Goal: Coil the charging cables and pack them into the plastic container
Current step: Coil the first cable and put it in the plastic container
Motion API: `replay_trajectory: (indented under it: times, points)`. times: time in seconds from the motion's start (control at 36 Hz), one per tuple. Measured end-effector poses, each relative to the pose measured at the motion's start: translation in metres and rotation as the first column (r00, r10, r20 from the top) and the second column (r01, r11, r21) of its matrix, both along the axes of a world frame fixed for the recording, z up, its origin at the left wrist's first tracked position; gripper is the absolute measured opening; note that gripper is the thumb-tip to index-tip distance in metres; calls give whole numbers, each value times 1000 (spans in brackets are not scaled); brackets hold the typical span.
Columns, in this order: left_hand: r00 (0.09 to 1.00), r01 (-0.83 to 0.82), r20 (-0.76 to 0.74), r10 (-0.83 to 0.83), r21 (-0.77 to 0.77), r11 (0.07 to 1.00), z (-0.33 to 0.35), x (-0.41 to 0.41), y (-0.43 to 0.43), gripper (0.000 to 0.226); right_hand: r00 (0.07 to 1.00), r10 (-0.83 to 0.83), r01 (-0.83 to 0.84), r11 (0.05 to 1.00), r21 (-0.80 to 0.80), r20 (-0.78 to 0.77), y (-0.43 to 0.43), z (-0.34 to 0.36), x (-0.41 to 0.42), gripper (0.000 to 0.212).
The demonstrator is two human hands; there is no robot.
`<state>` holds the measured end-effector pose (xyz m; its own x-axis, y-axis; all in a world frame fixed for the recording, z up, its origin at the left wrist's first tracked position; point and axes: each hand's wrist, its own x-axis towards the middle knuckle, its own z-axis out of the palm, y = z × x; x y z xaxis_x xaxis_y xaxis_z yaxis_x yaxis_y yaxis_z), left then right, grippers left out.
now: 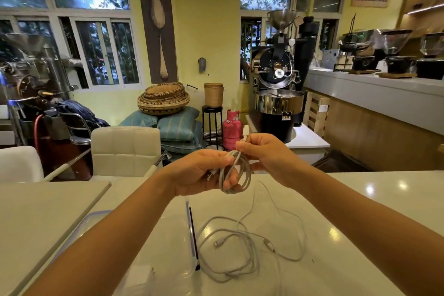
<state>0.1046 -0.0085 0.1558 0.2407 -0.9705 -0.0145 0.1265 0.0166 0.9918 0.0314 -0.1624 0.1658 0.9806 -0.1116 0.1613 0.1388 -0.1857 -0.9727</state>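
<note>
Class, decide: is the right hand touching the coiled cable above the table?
Touching. The head view shows the right hand pinching the coiled cable near its top, while the left hand holds the loops.

The coil [248, 176] is seen to be pale grey, as are the loose cables [217, 244] on the glossy white table [360, 204]. The container [191, 230] is clear, edged in blue. Behind, a pink cylinder [231, 131], teal cushions [179, 127] striped with pale lines, tan baskets [163, 101] banded with dark weave and yellow walls [209, 38] are shown.
</note>
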Motion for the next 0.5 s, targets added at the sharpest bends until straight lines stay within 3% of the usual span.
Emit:
replay_trajectory:
  times: [0.31, 0.5]
  points:
    - [943, -284, 197, 269, 50, 958, -1, -4, -9, 18, 993, -107, 110, 992, -62, 43, -4, -6, 1, 16]
    - [776, -401, 530, 342, -4, 916, -4, -10, -17, 19, 974, -221, 220, 975, 33, 55, -5, -11, 5, 17]
